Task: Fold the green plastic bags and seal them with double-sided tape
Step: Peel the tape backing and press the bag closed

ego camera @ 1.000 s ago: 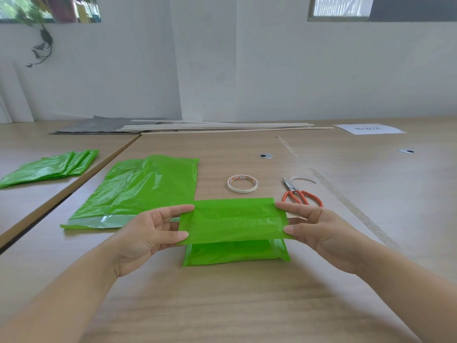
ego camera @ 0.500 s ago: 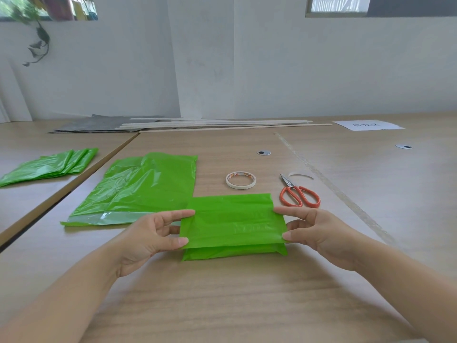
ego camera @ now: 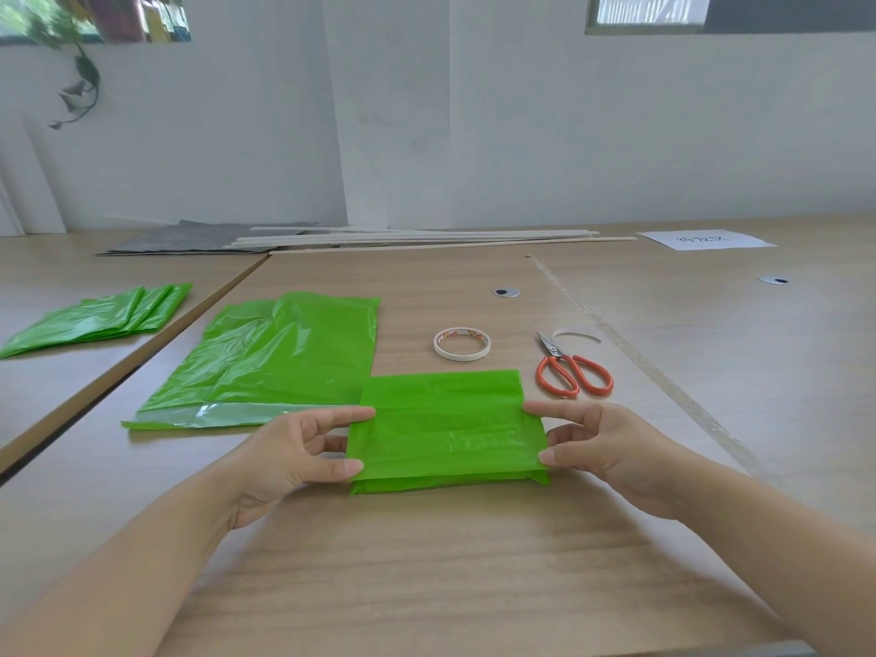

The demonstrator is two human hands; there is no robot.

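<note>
A folded green plastic bag (ego camera: 445, 429) lies on the wooden table (ego camera: 426, 561) in front of me. My left hand (ego camera: 294, 457) pinches the left edge of its top flap between thumb and forefinger. My right hand (ego camera: 602, 443) pinches the right edge the same way. The flap lies nearly flat over the lower layer, whose front edge shows beneath. A roll of double-sided tape (ego camera: 461, 343) sits just behind the bag. An unfolded green bag (ego camera: 284, 358) lies flat to the left.
Orange-handled scissors (ego camera: 571, 369) lie right of the tape, with a curled strip of backing paper (ego camera: 576, 333) behind them. A stack of folded green bags (ego camera: 99, 317) rests on the left table. Wooden slats (ego camera: 426, 237), grey felt and a labelled paper (ego camera: 706, 239) lie at the back.
Both hands have lowered the top flap toward me and down onto the lower layer, so less of the bottom layer shows than before.
</note>
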